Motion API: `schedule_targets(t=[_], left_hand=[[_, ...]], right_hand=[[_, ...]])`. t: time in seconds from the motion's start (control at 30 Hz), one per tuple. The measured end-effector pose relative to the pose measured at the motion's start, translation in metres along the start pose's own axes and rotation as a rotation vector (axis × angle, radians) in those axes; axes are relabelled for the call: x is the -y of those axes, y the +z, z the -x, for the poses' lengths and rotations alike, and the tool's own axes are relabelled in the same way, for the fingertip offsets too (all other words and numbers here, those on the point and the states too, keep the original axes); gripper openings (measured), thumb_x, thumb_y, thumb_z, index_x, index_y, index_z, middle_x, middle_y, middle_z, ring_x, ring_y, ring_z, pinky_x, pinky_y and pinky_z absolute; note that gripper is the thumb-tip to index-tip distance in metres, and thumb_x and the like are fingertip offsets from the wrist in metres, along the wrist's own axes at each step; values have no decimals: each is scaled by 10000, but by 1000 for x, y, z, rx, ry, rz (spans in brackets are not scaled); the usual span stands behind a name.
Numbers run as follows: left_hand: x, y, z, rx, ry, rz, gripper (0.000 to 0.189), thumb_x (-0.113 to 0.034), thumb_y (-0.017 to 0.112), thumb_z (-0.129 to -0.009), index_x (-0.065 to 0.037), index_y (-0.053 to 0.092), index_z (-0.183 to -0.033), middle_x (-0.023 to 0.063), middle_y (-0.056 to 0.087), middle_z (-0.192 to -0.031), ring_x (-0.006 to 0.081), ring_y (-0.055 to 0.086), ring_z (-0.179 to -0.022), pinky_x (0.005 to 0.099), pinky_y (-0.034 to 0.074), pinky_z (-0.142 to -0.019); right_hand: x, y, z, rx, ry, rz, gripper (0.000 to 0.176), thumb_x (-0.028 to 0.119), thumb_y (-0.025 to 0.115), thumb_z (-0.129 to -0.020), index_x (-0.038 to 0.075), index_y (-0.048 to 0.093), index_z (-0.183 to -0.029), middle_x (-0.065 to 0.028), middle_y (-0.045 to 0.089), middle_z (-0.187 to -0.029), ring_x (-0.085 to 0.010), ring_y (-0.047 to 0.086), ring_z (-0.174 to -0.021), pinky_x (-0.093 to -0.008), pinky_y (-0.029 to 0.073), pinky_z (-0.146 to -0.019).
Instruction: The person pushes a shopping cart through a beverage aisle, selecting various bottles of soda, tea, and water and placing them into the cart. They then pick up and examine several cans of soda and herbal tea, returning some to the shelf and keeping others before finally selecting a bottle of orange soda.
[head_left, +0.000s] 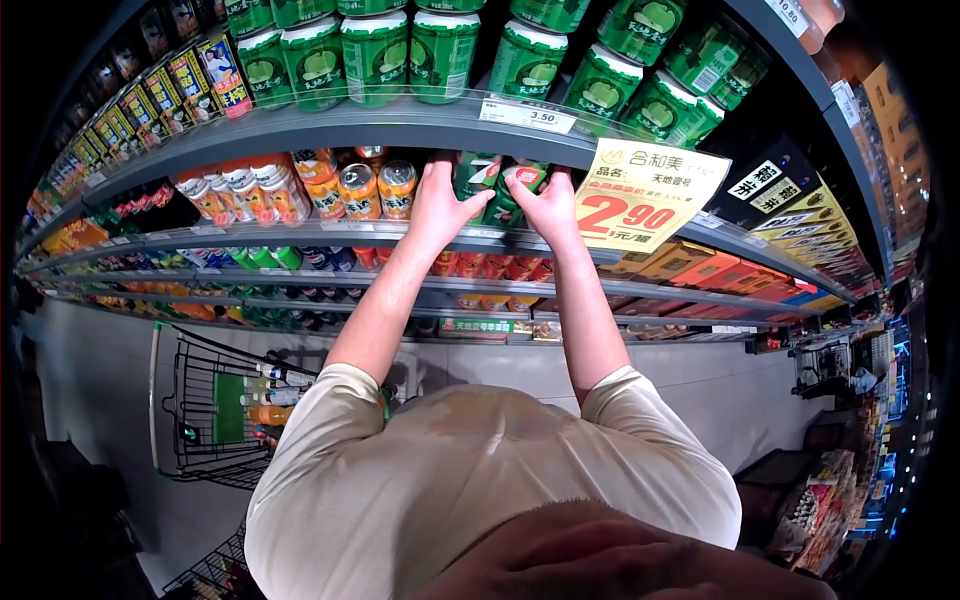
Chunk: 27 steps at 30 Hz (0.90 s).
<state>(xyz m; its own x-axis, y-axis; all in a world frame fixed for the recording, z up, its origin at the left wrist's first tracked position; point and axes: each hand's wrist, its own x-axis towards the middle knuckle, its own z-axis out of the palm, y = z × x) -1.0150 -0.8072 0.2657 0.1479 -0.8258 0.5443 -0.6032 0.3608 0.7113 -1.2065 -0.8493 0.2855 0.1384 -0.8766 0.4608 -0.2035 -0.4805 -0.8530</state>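
Note:
Both my arms reach into the second shelf from the top. My left hand (447, 208) is wrapped around the left side of a dark green soda can (474, 172), thumb pointing inward. Another green can (527, 176), with a red patch, is gripped by my right hand (548, 208) from its right side. Below and between the thumbs shows a further green can (503, 214) with a red and white mark, partly covered. The fingertips of both hands are hidden behind the cans. Orange soda cans (397, 190) stand to the left of my left hand.
Green apple-drink cans (375, 60) are stacked on the shelf above. A yellow price sign (645, 195) hangs just right of my right hand. A wire shopping cart (215, 405) with bottles stands on the floor at left. Boxed goods (800, 230) fill the right shelves.

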Motion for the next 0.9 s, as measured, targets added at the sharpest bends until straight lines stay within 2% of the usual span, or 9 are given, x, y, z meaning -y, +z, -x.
schedule_targets(t=[0.17,0.27,0.37,0.57,0.7,0.8,0.9], left_hand=[[2,-5,1,32,-22,61,734,-277,882,-743,12,503,-1302,232,583,-1184,406,588,-1125,450,503,-965],[8,-5,2,49,-37,79,732,-264,880,-746,12,500,-1308,231,582,-1183,407,588,-1124,446,499,-965],[18,-1,5,50,-32,47,717,-260,876,-749,6,507,-1304,224,586,-1171,404,591,-1114,447,499,-957],[17,-4,5,60,-21,102,616,-253,865,-759,1,557,-1227,203,604,-1131,389,605,-1084,443,507,-933],[27,0,5,65,-38,172,576,-247,868,-755,3,578,-1183,192,614,-1110,374,618,-1060,433,513,-912],[26,1,5,77,-49,166,536,-166,868,-785,16,572,-1193,148,603,-1151,262,662,-1100,370,531,-958],[28,4,7,67,-48,217,531,-156,867,-786,18,569,-1190,144,602,-1153,258,662,-1099,371,530,-962]], right_hand=[[0,2,-4,51,17,-184,283,161,784,-840,-34,706,-1029,-101,745,-890,-145,698,-798,-328,559,-743],[15,-3,-2,122,65,39,275,149,783,-834,-49,710,-1010,-101,747,-870,-141,699,-762,-322,563,-717],[12,-5,-2,170,86,133,258,140,779,-830,-53,716,-990,-99,748,-843,-140,700,-731,-313,565,-685],[-5,-6,-4,233,177,-75,228,129,775,-829,-56,720,-951,-87,747,-823,-119,693,-710,-295,572,-662],[-17,2,-1,166,127,-131,226,126,785,-831,-55,708,-943,-82,733,-819,-111,675,-685,-289,565,-633],[-11,7,6,72,93,-77,276,138,805,-831,-52,672,-980,-85,719,-861,-113,669,-693,-283,556,-610],[-3,13,14,-26,53,23,345,153,821,-836,-48,626,-1038,-90,703,-911,-114,672,-726,-279,554,-591]])
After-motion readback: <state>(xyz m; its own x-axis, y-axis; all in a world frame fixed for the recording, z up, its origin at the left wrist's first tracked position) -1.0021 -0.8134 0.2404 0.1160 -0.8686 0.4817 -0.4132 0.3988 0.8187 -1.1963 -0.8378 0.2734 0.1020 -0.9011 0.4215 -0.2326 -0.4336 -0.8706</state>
